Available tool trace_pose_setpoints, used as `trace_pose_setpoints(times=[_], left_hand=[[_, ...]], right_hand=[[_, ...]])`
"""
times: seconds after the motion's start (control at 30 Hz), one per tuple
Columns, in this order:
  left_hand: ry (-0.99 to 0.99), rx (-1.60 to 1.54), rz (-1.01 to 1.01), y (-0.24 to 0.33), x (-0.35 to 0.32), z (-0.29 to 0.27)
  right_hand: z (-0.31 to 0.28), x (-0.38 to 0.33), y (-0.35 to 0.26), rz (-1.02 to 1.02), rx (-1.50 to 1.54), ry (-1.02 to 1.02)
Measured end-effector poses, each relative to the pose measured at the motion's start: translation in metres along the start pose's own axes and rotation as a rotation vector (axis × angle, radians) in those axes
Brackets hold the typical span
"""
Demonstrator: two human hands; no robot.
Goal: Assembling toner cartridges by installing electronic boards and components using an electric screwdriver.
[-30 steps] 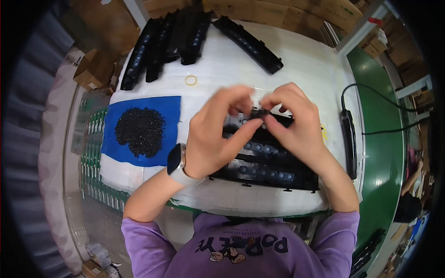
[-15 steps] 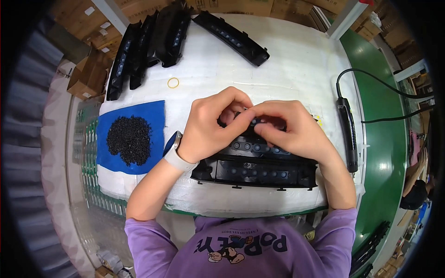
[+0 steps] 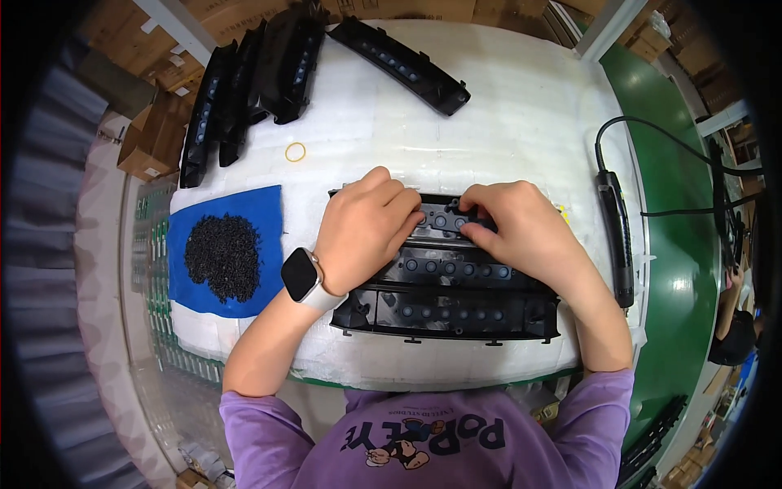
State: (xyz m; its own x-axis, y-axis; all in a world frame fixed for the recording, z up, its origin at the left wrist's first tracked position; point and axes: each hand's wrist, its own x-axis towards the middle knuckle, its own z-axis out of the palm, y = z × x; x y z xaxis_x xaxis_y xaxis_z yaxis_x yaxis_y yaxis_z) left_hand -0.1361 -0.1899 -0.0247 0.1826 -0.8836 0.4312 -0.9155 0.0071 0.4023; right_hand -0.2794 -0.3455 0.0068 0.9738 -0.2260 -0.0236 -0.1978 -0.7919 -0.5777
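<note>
Both hands lie palm-down on the black panel [image 3: 456, 285] at the table's [image 3: 505, 122] near edge: left hand [image 3: 362, 232] curled, fingertips pressing its top strip; right hand [image 3: 521, 228] pinching there too.

A single head camera looks steeply down, close over the white table [image 3: 521, 122].

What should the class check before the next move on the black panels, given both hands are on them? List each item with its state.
1. Left hand resting on the panels: ok.
2. Right hand fingertips on the top panel's holes: ok.
3. Panels lying flat on the table: ok.
4. Heap of small black parts on the blue cloth, left of the hands: ok.
5. Part pinched in the fingers: cannot tell.
6. Corded tool apart from the panels: ok.
</note>
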Motion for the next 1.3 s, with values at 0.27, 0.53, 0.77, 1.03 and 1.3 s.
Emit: trace_pose_setpoints(times=[0.27,0.53,0.77,1.03,1.3], left_hand=[[0.048,-0.079,0.113,-0.005,0.001,0.005],[0.083,0.054,0.116,-0.001,0.007,-0.008],[-0.087,-0.122,0.022,-0.012,-0.005,-0.008],[-0.088,-0.084,0.141,-0.005,-0.005,-0.010],[0.022,-0.020,0.113,-0.011,-0.007,-0.026]], right_hand=[[0.007,-0.004,-0.004,-0.066,-0.238,0.125],[-0.006,-0.002,-0.009,-0.150,-0.470,0.311],[-0.012,-0.001,-0.004,-0.132,-0.345,-0.099],[-0.018,0.099,-0.002,-0.089,-0.254,0.339],[-0.007,0.130,0.052,0.084,-0.300,0.270]])
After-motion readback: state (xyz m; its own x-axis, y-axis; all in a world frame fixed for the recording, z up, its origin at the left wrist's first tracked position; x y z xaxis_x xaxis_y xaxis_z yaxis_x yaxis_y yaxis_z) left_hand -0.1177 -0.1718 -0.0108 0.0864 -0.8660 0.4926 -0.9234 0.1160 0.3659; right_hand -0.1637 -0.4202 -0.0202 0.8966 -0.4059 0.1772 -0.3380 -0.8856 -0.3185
